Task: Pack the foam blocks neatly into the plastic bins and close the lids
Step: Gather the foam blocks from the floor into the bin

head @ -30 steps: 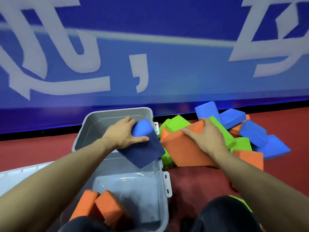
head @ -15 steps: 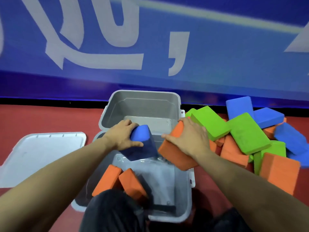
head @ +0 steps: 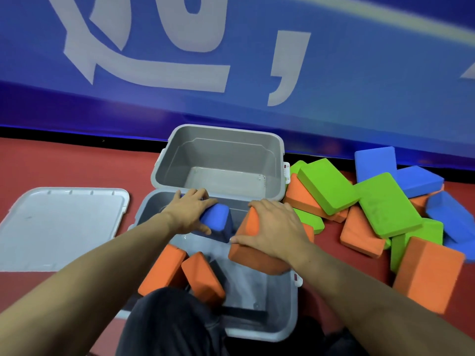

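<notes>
Resting on end in the near grey bin (head: pixel 272 327): two matte orange blocks (head: pixel 180 272). Gripping an orange block (head: pixel 253 255) over its right rim, long axis running near-left to far-right: right hand (head: pixel 276 231), fingers spread. Gripping a blue block (head: pixel 217 223) inside: left hand (head: pixel 191 210), fingers curled. Waiting beyond: far bin (head: pixel 221 134), rigid plastic; loose pile (head: pixel 372 201), soft-edged slabs, to the right.
</notes>
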Available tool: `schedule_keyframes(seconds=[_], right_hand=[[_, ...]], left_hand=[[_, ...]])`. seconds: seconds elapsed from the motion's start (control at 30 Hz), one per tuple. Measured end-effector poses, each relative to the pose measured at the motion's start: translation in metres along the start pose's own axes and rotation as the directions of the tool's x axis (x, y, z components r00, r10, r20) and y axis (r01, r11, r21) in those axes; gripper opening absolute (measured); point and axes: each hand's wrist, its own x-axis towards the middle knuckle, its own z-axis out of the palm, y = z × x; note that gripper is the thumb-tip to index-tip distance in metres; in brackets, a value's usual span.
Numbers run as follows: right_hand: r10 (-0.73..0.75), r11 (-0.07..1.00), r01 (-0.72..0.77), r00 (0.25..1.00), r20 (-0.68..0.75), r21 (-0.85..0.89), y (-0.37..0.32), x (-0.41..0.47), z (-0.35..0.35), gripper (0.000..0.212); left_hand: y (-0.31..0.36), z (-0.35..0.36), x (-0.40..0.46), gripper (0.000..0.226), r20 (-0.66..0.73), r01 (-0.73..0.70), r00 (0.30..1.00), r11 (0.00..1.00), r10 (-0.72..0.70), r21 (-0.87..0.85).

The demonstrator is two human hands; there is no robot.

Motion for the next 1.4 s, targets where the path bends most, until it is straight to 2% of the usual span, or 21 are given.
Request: schedule_keyframes(seconds=[0.13,0.27,0.33,0.4,0.47,0.77,1.07,1.17,1.4], right_hand=[[0.092,0.995,-0.094,0.994,0.064,0.041,0.003,-0.012,0.030,0.090],[0.175,0.978,-0.192,0.968,0.180,0.082,-0.001,-0.024,0.067,0.085],[0.174,0.973,-0.209,0.946,0.273,0.103,-0.003,-0.028,0.086,0.088],[0.150,0.967,-0.222,0.893,0.425,0.126,-0.005,-0.028,0.101,0.097],[0.152,0.948,-0.271,0.844,0.514,0.166,-0.002,-0.028,0.109,0.100],[0.225,0.930,-0.328,0.865,0.449,0.166,0.054,-0.029,0.090,0.076],[0.282,0.913,-0.385,0.836,0.471,0.137,0.093,-0.031,0.081,0.085],[0.282,0.914,-0.381,0.840,0.463,0.136,0.096,-0.032,0.080,0.084],[0.268,0.923,-0.352,0.879,0.394,0.156,0.124,-0.029,0.062,0.097]], left_hand=[[-0.001,0.005,-0.006,0.091,0.006,0.027,1.000,0.997,-0.027,-0.072],[0.014,0.022,-0.007,0.090,0.001,-0.006,1.000,0.995,0.006,-0.104],[0.026,0.034,-0.004,0.090,0.004,-0.021,1.000,0.994,0.021,-0.109],[0.037,0.043,0.000,0.088,0.011,-0.021,1.000,0.991,0.022,-0.129],[0.046,0.051,0.005,0.088,0.028,-0.011,1.000,0.988,0.015,-0.151],[0.078,0.086,0.030,0.091,0.124,-0.016,0.992,0.987,0.036,-0.161],[0.120,0.094,0.051,0.094,0.206,-0.138,0.959,0.957,0.193,-0.254],[0.115,0.087,0.053,0.091,0.183,-0.168,0.959,0.954,0.216,-0.247],[0.121,0.062,0.058,0.084,0.069,-0.162,0.980,0.952,0.185,-0.258]])
